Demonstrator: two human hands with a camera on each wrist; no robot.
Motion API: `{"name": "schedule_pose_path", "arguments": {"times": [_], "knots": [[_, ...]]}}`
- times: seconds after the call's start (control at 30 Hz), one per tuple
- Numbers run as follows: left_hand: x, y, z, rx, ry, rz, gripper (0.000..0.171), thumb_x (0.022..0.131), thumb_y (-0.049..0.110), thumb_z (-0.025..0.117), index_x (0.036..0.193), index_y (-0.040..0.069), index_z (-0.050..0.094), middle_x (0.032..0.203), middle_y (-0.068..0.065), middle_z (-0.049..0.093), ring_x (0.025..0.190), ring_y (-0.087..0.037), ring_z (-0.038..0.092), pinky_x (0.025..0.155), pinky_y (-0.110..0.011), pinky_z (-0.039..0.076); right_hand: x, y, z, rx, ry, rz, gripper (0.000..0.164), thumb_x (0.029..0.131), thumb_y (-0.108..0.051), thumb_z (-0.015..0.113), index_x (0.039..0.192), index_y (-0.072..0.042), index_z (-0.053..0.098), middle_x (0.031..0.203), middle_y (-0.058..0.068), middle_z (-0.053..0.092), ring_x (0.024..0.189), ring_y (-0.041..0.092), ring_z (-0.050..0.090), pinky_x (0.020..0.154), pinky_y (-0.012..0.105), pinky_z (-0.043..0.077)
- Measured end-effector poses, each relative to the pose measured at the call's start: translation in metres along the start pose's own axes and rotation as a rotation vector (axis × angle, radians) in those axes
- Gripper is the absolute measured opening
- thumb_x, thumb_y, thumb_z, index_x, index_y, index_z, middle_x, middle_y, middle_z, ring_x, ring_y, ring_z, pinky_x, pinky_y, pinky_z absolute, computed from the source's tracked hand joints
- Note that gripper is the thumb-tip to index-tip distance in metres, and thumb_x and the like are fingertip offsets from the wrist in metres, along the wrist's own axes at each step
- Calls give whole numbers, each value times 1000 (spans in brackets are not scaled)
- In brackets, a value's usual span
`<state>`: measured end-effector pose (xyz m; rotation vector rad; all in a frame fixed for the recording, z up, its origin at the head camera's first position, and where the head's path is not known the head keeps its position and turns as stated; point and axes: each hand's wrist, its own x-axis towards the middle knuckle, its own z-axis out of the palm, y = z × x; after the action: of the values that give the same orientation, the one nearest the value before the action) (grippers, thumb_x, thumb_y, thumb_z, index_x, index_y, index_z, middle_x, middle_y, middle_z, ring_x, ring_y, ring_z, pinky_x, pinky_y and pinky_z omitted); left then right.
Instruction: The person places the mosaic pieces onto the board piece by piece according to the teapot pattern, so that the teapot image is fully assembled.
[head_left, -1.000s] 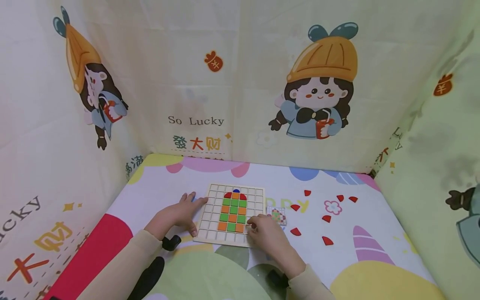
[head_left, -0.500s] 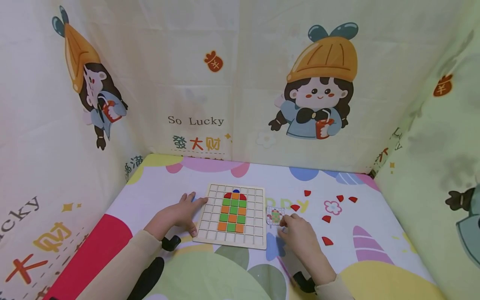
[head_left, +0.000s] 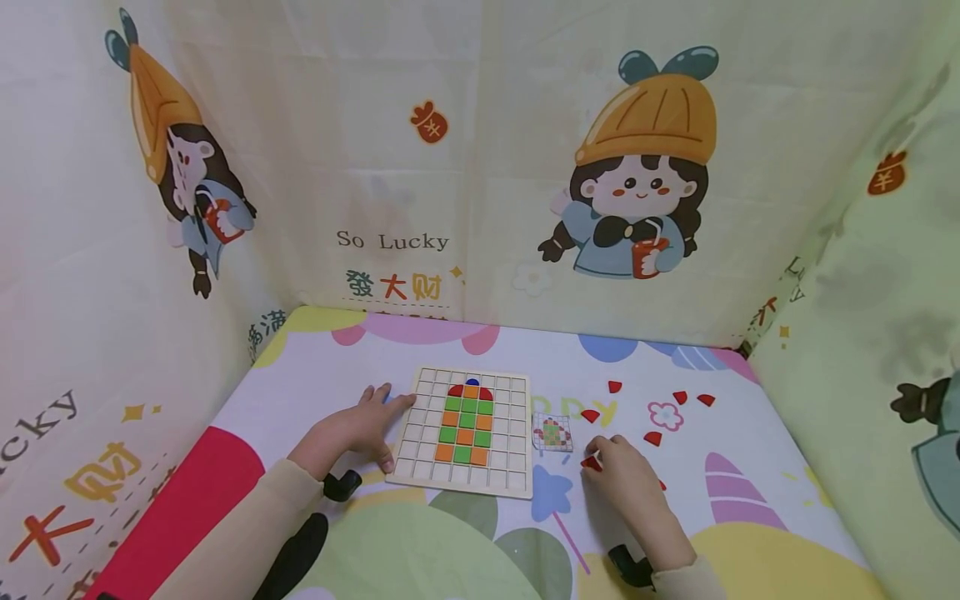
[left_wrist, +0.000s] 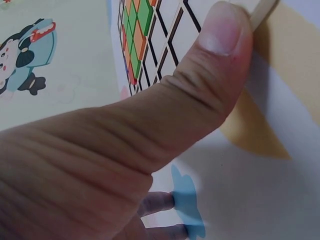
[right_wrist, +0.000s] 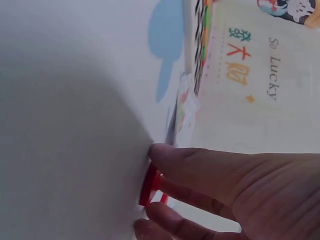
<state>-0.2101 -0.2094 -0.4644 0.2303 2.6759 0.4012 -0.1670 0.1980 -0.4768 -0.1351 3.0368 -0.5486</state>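
A wooden grid board (head_left: 513,481) lies on the table, with green, orange, red and blue tiles (head_left: 466,421) set in its middle columns. My left hand (head_left: 352,429) rests at its left side, index finger at the edge and thumb (left_wrist: 225,37) at the near corner. To the right, my right hand (head_left: 626,483) is low over the table, thumb and fingers pinching a red quarter-round tile (right_wrist: 149,185). That tile (head_left: 591,463) shows just past the fingertips in the head view. A small pattern card (head_left: 552,433) lies between the board and my right hand.
Several loose red tiles (head_left: 653,438) are scattered beyond and to the right of my right hand, one of them partly hidden by it. A printed cloth (head_left: 480,208) stands as a wall behind the table and along both sides.
My right hand has moved right, from the board's right edge past the card to the red tile, and its fingers have closed on it. The left hand has stayed in place.
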Motion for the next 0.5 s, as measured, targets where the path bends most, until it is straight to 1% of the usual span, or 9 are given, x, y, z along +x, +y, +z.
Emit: {"name": "schedule_pose_path", "arguments": {"times": [0.2, 0.27, 0.37, 0.5], "knots": [[-1, 0, 0, -14, 1, 4, 122, 60, 32, 100, 162, 21, 34, 168, -30, 16, 153, -59, 10, 103, -82, 34, 2, 1, 1, 31, -8, -6, 16, 84, -12, 86, 89, -8, 71, 77, 2, 59, 71, 18, 52, 67, 36, 49], [-1, 0, 0, -14, 3, 2, 122, 60, 32, 100, 162, 21, 34, 168, -30, 16, 153, -59, 10, 103, -82, 34, 2, 1, 0, 42, -1, -1, 14, 85, -13, 84, 88, -6, 72, 75, 2, 60, 70, 18, 52, 66, 35, 49], [-1, 0, 0, -11, 6, 1, 122, 59, 32, 100, 162, 21, 34, 167, -30, 17, 152, -59, 11, 102, -82, 35, 2, 1, 0, 62, 33, 4, 8, 86, -10, 78, 88, -4, 72, 74, 2, 63, 69, 18, 53, 64, 34, 48], [0, -1, 0, -7, 3, -2, 123, 59, 32, 100, 162, 21, 34, 167, -30, 17, 152, -59, 11, 101, -82, 36, 2, 0, -1, 97, 34, 0, 6, 86, -3, 75, 91, -4, 73, 75, 2, 65, 70, 18, 55, 65, 33, 49]]}}
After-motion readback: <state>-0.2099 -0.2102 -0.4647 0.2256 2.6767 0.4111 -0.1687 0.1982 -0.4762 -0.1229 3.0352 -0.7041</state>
